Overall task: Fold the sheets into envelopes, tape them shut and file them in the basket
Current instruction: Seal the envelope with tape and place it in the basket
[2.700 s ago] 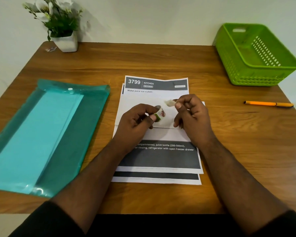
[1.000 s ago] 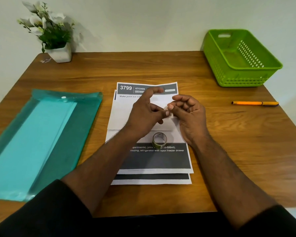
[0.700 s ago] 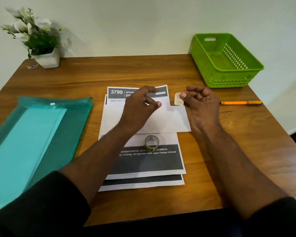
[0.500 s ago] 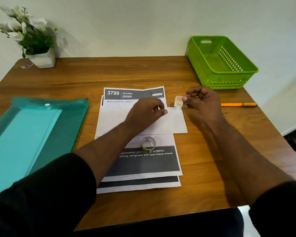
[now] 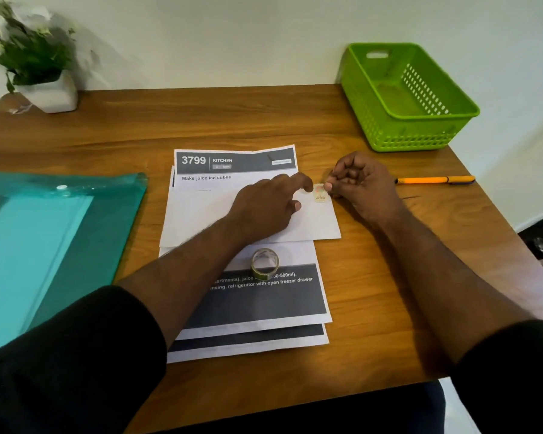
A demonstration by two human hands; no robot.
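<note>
A: Right hand [image 5: 362,189] pinches a small piece of tape [image 5: 319,192] at its right edge, fingers curled. Tape sits at the top right corner of the folded envelope [image 5: 314,222], just left of those fingertips.

B: Left hand [image 5: 268,208]?

A: Lies palm down on the envelope, fingers loosely extended, forefinger reaching toward the tape. Looks like it's holding the paper flat. Both hands are about equally near; the tape lies between them.

B: Envelope axis?

A: Long side runs left to right across the printed sheets [image 5: 251,296] under it. Coming move, I'd guess: press the tape down over that corner edge.

B: Basket?

A: Green basket [image 5: 373,98] far right of the table, beyond the right hand. Nothing visibly filed in it.

B: Any text?

A: Top sheet: "3799", "KITCHEN", "Make juice ice cubes". Lower down: "refrigerator with open freezer drawer", partly hidden. Tape has small script, unreadable.

B: Roll?

A: Tape roll [image 5: 265,264] on the sheets, just below the envelope, beside the left wrist.
</note>
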